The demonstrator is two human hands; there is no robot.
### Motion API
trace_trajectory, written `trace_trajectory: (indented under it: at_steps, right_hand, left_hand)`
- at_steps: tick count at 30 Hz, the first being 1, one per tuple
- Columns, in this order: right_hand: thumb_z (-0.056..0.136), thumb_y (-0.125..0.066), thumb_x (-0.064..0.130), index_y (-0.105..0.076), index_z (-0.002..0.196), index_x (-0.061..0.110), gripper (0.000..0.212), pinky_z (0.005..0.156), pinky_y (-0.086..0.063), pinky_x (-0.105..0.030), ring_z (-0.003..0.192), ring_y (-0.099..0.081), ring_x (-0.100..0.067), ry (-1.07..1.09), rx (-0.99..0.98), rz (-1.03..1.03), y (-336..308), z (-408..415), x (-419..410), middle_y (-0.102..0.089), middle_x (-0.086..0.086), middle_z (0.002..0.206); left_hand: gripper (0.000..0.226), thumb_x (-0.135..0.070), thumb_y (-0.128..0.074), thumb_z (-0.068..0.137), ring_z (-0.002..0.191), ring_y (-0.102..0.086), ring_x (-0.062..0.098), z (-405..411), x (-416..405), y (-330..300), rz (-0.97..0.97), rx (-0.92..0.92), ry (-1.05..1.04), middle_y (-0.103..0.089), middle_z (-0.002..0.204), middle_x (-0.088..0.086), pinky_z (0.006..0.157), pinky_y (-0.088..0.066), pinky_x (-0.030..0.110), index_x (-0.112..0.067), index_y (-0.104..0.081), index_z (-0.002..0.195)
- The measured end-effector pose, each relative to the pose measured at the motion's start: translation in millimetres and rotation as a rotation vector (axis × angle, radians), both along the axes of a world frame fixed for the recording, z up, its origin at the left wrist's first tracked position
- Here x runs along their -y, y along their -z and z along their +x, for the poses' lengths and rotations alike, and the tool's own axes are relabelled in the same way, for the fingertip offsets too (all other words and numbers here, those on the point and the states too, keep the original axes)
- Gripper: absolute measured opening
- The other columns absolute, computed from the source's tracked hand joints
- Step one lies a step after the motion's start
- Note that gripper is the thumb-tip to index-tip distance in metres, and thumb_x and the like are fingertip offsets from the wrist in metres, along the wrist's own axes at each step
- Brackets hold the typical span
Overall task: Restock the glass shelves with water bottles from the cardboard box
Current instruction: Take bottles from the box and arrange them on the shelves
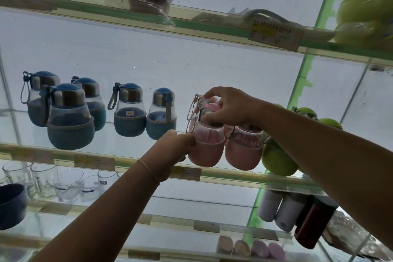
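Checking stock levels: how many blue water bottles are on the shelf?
5: three blue bottles clustered left, two mid-shelf. Others may hide behind.

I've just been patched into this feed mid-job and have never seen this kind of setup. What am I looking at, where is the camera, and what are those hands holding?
There is no machine here. The single picture comes from a wide-angle camera worn on a person's head, tilted up at glass shelves.

The two bare arms are the wearer's own. The left hand grips the lower side of a pink bottle at the shelf's front edge. The right hand has its fingers curled around that bottle's top, near the lid.

On the same shelf: a second pink bottle right beside it, five blue bottles to the left and green bottles to the right. The shelf below carries clear glasses; the one above, a green frog figure. The cardboard box is out of view.
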State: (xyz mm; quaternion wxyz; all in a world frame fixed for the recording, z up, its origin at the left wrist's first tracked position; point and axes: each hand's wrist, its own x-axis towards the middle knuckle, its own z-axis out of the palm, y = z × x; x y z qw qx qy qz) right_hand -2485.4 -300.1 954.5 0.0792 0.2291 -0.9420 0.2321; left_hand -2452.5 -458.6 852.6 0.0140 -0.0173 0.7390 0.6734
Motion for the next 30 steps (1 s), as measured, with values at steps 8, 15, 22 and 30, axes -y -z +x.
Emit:
trace_trajectory:
  at_steps: [8, 15, 22, 30]
  right_hand:
    - [0.075, -0.077, 0.04, -0.064, 0.117, 0.024, 0.047, 0.063, -0.042, -0.02, 0.082, -0.057, -0.005, 0.005, -0.03, 0.076, 0, -8, -3, -0.061, 0.011, 0.097]
    - [0.079, -0.075, 0.042, -0.063, 0.121, 0.022, 0.047, 0.062, -0.043, -0.018, 0.083, -0.059, -0.006, -0.03, 0.002, 0.126, -7, -8, -5, -0.063, 0.012, 0.097]
    - [0.088, -0.064, 0.051, -0.057, 0.132, 0.017, 0.055, 0.079, -0.048, -0.028, 0.106, -0.061, -0.02, -0.023, -0.091, 0.053, -21, -4, -10, -0.064, -0.003, 0.125]
    - [0.098, -0.053, 0.039, -0.067, 0.116, 0.017, 0.032, 0.087, -0.046, -0.032, 0.102, -0.059, -0.017, 0.006, -0.168, -0.096, -31, -3, -34, -0.065, 0.002, 0.113]
  left_hand:
    - [0.014, -0.002, -0.049, 0.089, 0.101, -0.064, 0.037, 8, 0, -5, 0.052, -0.005, -0.015, -0.066, 0.091, 0.02, 0.095, -0.052, 0.044, -0.004, -0.059, 0.08]
    - [0.01, -0.002, -0.052, 0.09, 0.097, -0.067, 0.031, 11, 4, -7, 0.044, -0.002, 0.022, -0.068, 0.096, 0.02, 0.092, -0.054, 0.04, -0.002, -0.06, 0.083]
    - [0.022, -0.006, -0.055, 0.09, 0.105, -0.063, 0.031, 17, 3, -9, -0.018, -0.009, -0.027, -0.061, 0.111, 0.021, 0.094, -0.053, 0.039, 0.0, -0.052, 0.111]
    - [0.026, -0.012, -0.057, 0.085, 0.112, -0.055, 0.035, 23, -5, -34, -0.213, -0.193, -0.151, -0.058, 0.108, 0.011, 0.101, -0.046, 0.05, -0.018, -0.053, 0.11]
